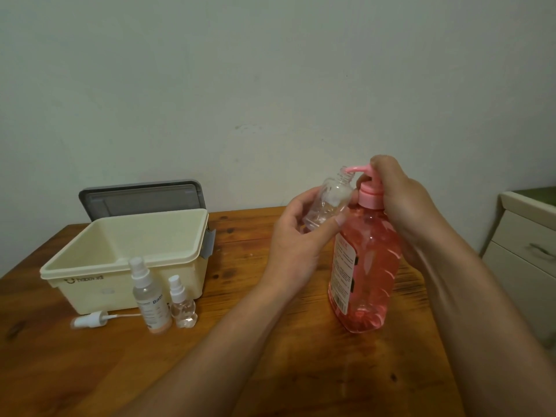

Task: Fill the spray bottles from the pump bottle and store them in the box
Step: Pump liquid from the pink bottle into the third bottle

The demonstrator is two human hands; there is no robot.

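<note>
The left hand (296,236) grips a small clear bottle (329,203) round its body, fingers and thumb curled about it. The bottle has no cap and is held above the table (270,356), tilted so that its open threaded neck sits right at the tip of the pink nozzle (352,169). The right hand (400,200) is closed over the pump head of the pump bottle (370,266), fingers curled down over the top and behind the pink collar. The pump bottle stands upright on the table toward its right edge, nearly full of pink liquid, its label turned to the left. Toward the far left corner stands the cream box (90,284), open, with its grey lid (141,200) upright behind it against the wall. Just in front of the box, nearer the front edge, a tall spray bottle (150,299) with a white sprayer stands upright. A short spray bottle (182,305) stands just beside it on the right, holding a little pale liquid. To their left a loose white sprayer head (88,319) lies on its side on the table, its thin tube running toward the tall spray bottle. Beyond the right edge of the table stands a pale cabinet (523,251) with drawers.
</note>
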